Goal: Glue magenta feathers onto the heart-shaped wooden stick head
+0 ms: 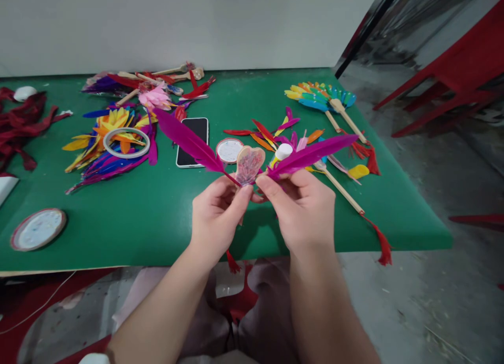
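Over the green table I hold a small heart-shaped wooden piece (250, 165), its face coated with something shiny and streaked. My left hand (216, 211) is closed, thumb pressed at the piece's lower edge, where a magenta feather (189, 141) slants up to the left. Between the thumb and fingers of my right hand (303, 209) is the base of a second magenta feather (315, 155), pointing up to the right. The fingertips of both hands nearly meet below the piece. A red tassel (233, 262) hangs beneath; its link to the piece is hidden.
On the green table (137, 222) lie a feather pile (114, 127) topped by a tape roll (126, 143), a phone (192, 142), a white-coated lid (38, 229), and finished-looking feather fans (321, 99). A wooden stick (342, 188) lies right. Red chairs (457, 75) stand beyond.
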Demonstrator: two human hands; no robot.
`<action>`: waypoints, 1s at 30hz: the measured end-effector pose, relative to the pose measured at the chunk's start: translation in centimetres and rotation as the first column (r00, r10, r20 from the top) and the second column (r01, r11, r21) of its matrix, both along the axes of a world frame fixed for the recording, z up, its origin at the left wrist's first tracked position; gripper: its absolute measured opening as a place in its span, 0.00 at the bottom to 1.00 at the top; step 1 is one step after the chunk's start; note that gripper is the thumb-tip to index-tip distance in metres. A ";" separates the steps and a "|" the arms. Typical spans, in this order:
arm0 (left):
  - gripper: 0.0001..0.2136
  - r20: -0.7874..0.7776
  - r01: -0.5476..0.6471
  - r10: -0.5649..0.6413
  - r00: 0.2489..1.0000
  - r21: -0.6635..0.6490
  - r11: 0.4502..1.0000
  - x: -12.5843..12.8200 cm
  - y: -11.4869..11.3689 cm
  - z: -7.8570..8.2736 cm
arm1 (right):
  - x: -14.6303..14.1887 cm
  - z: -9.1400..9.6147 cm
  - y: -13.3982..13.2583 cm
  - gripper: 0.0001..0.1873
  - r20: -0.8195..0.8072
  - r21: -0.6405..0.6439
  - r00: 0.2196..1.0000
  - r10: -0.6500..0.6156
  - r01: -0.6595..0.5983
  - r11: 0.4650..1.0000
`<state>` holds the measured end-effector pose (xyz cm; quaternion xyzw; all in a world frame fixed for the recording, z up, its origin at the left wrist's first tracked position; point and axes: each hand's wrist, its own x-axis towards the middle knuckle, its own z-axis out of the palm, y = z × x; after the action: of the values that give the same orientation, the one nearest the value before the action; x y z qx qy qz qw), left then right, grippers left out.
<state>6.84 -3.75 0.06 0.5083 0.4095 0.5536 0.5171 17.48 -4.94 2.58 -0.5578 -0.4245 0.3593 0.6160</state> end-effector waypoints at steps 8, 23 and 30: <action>0.06 0.049 0.087 -0.086 0.995 -0.018 0.996 -0.2 0.0 0.1 | 0.2 -0.1 0.1 0.06 -0.014 0.029 1.000 -0.019 0.019 0.999; 0.05 0.205 0.277 -0.260 0.944 -0.059 0.959 -0.2 0.3 0.9 | 0.5 0.0 0.1 0.06 0.058 0.080 0.996 -0.074 0.069 0.994; 0.04 0.218 0.283 -0.261 0.940 -0.075 0.956 -0.3 0.2 0.9 | 0.3 0.2 0.0 0.07 0.089 0.077 0.990 -0.108 0.102 0.992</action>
<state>6.54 -3.53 0.97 0.4720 0.3081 0.5042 0.6543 17.79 -4.93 2.73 -0.5729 -0.4356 0.2843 0.6334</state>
